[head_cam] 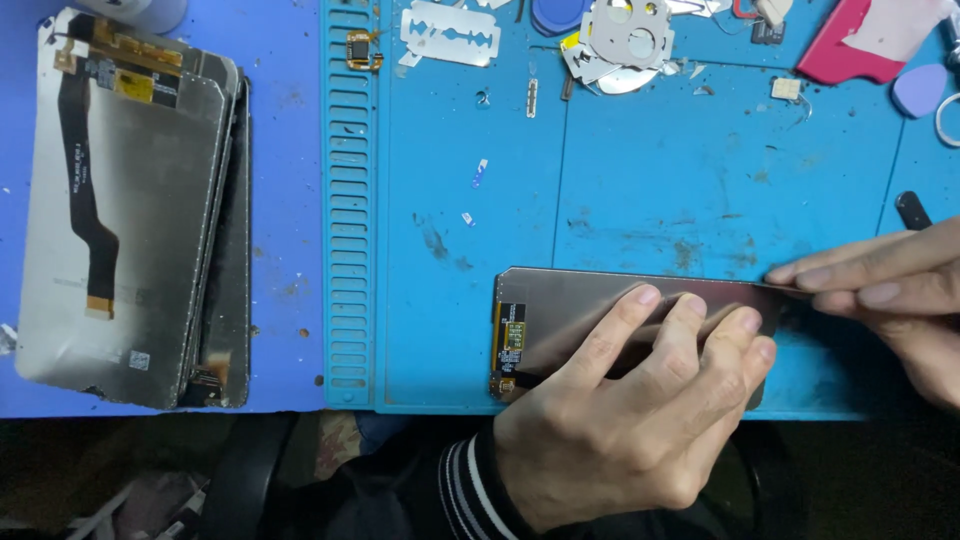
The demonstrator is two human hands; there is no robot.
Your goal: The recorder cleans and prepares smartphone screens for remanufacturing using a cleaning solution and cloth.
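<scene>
1. I am watching the left hand [640,400] lying flat, palm down, on a phone screen panel [570,310] that is resting back-side up at the near edge of the blue work mat [450,200].
2. Its fingers [625,325] are spreading over the panel's grey back and pressing it to the mat; the hand is not closing around anything, only bearing down.
3. The right hand [890,300] is coming in from the right, with its fingertips pinching together at the panel's far right corner (I think a thin sliver of something is sitting between them, but I cannot tell what).
4. A small yellow and black connector patch is showing at the panel's left end, just left of the left hand.
5. A striped cuff [470,490] is peeking out at the left wrist, near the bottom edge.
6. Well to the left, off the mat, a stack of screen panels [130,210] is lying back-side up, with a black flex ribbon running down the top one.
7. At the far side of the mat I am seeing a razor blade [450,33], a metal camera bracket [628,35], a pink case [860,40] and a lilac pick [920,90], all well apart from both hands.
</scene>
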